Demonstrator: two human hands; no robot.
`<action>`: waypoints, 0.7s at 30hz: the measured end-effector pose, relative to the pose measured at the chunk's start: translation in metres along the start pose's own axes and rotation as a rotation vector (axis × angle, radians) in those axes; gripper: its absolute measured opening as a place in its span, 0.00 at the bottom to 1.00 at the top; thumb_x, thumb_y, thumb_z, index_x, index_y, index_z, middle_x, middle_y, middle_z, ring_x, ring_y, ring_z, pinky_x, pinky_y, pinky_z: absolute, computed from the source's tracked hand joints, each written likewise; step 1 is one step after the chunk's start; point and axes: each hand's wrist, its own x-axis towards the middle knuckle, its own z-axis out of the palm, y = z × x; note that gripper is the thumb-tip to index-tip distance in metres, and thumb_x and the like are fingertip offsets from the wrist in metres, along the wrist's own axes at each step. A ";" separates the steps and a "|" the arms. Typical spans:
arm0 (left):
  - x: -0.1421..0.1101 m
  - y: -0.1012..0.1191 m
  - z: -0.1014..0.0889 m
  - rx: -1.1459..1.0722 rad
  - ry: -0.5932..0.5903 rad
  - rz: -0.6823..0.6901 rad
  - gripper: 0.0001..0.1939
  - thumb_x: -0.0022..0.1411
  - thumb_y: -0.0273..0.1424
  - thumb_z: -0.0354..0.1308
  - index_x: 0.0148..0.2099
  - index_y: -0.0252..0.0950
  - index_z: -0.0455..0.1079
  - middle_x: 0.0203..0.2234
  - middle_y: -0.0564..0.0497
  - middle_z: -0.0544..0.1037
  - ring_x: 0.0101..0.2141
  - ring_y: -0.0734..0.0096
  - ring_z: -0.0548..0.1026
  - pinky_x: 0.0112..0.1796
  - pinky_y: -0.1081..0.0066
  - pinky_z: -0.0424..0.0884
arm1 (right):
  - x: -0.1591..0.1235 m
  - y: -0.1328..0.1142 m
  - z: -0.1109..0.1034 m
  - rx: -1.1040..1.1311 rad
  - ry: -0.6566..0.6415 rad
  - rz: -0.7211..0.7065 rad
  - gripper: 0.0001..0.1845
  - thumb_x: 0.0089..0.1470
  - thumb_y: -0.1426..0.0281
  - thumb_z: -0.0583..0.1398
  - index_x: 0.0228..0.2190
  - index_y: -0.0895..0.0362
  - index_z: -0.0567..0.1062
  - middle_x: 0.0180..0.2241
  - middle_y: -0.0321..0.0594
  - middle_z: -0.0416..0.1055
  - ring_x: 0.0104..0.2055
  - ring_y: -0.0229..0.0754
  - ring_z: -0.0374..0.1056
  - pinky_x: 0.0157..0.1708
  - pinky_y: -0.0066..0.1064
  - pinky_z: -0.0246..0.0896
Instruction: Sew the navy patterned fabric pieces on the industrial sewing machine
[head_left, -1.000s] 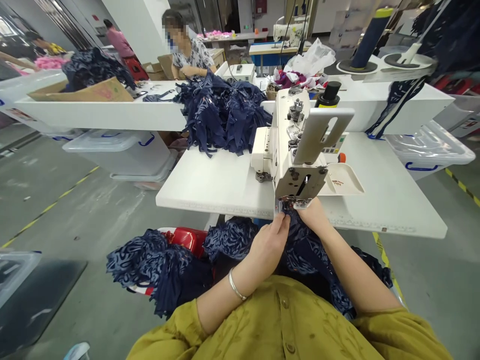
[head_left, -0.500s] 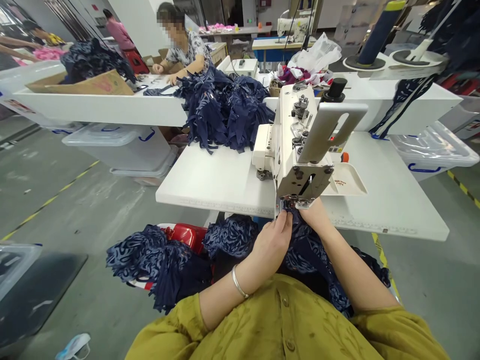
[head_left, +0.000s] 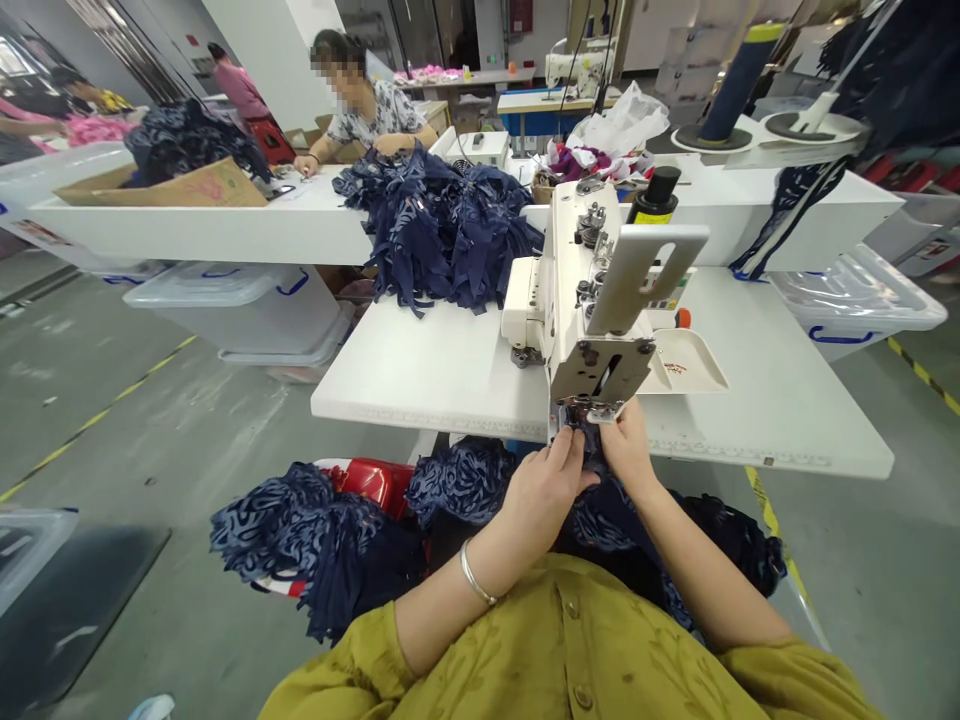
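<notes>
The left hand (head_left: pixel 541 490) pinched the dark blue cloth (head_left: pixel 593 448). The right hand (head_left: pixel 630 450) was at its other side, but I couldn't see if it gripped. The cloth was under the front of the sewing machine (head_left: pixel 564 290), which stood on the white surface (head_left: pixel 420 370), near a big blue pile (head_left: pixel 450 235).

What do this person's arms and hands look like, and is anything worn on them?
The left hand and right hand are both gloveless. A slim, silver-coloured bangle circles the left wrist; none shows on the right. The olive-yellow left sleeve and right sleeve look loose and end near the elbows.
</notes>
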 end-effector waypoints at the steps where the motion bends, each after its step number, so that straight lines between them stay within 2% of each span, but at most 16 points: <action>1: -0.001 -0.002 0.000 -0.034 -0.001 0.000 0.22 0.68 0.38 0.50 0.59 0.29 0.61 0.51 0.35 0.71 0.40 0.61 0.78 0.39 0.66 0.76 | -0.008 0.007 -0.001 0.026 -0.011 0.003 0.17 0.61 0.57 0.50 0.43 0.55 0.69 0.42 0.45 0.71 0.50 0.48 0.65 0.53 0.40 0.60; 4: -0.005 -0.009 -0.013 -0.288 -0.012 0.020 0.17 0.70 0.28 0.45 0.58 0.33 0.64 0.53 0.38 0.69 0.48 0.63 0.75 0.48 0.65 0.74 | -0.034 0.036 -0.002 0.103 -0.209 0.016 0.29 0.61 0.48 0.44 0.46 0.56 0.68 0.43 0.46 0.71 0.48 0.48 0.67 0.51 0.40 0.61; 7: -0.010 -0.019 -0.042 -0.724 -0.134 0.053 0.15 0.68 0.24 0.45 0.48 0.37 0.72 0.46 0.45 0.74 0.45 0.72 0.75 0.47 0.72 0.72 | -0.061 0.070 -0.005 0.028 -0.529 -0.001 0.34 0.54 0.44 0.52 0.48 0.58 0.70 0.46 0.50 0.71 0.52 0.53 0.65 0.53 0.46 0.59; 10: -0.014 -0.036 -0.065 -1.014 -0.265 0.055 0.13 0.64 0.23 0.49 0.39 0.37 0.75 0.39 0.49 0.76 0.38 0.75 0.76 0.42 0.75 0.72 | -0.081 0.095 -0.015 -0.171 -0.861 0.003 0.22 0.51 0.53 0.60 0.42 0.55 0.74 0.47 0.47 0.72 0.55 0.54 0.63 0.59 0.50 0.48; 12: -0.017 -0.053 -0.067 -1.020 -0.256 -0.026 0.12 0.63 0.23 0.50 0.37 0.36 0.75 0.37 0.48 0.76 0.39 0.74 0.76 0.43 0.74 0.71 | -0.088 0.101 -0.031 -0.270 -1.001 0.086 0.12 0.53 0.59 0.59 0.34 0.54 0.75 0.39 0.43 0.74 0.48 0.51 0.68 0.58 0.49 0.48; 13: -0.019 -0.061 -0.063 -0.971 -0.248 -0.086 0.12 0.63 0.24 0.49 0.37 0.36 0.74 0.38 0.48 0.76 0.39 0.73 0.75 0.44 0.72 0.71 | -0.089 0.101 -0.041 -0.307 -1.029 0.132 0.12 0.54 0.60 0.58 0.30 0.55 0.75 0.34 0.41 0.74 0.42 0.48 0.69 0.55 0.48 0.53; 15: -0.021 -0.073 -0.049 -0.812 -0.278 -0.214 0.13 0.64 0.25 0.47 0.39 0.35 0.74 0.40 0.47 0.76 0.41 0.71 0.75 0.47 0.69 0.70 | -0.085 0.091 -0.064 -0.341 -1.043 0.210 0.16 0.57 0.58 0.55 0.25 0.56 0.72 0.26 0.38 0.70 0.31 0.43 0.66 0.41 0.39 0.62; 17: -0.022 -0.075 -0.030 -0.641 -0.333 -0.291 0.12 0.64 0.27 0.48 0.44 0.35 0.73 0.45 0.45 0.75 0.47 0.66 0.74 0.52 0.62 0.67 | -0.075 0.068 -0.084 -0.299 -1.076 0.248 0.22 0.59 0.54 0.52 0.22 0.56 0.68 0.21 0.33 0.63 0.24 0.37 0.57 0.28 0.29 0.57; 19: -0.021 -0.064 -0.015 -0.583 -0.367 -0.261 0.15 0.64 0.30 0.53 0.52 0.35 0.70 0.54 0.42 0.71 0.55 0.59 0.68 0.57 0.54 0.60 | -0.065 0.037 -0.095 -0.210 -1.138 0.233 0.26 0.60 0.52 0.51 0.19 0.56 0.63 0.19 0.29 0.53 0.22 0.33 0.49 0.23 0.26 0.49; 21: -0.017 -0.042 -0.008 -0.719 -0.426 -0.132 0.24 0.62 0.35 0.57 0.60 0.38 0.64 0.60 0.42 0.66 0.60 0.58 0.63 0.60 0.54 0.57 | -0.057 0.004 -0.095 -0.097 -1.148 0.159 0.25 0.61 0.53 0.51 0.19 0.56 0.62 0.20 0.29 0.51 0.23 0.33 0.47 0.24 0.25 0.47</action>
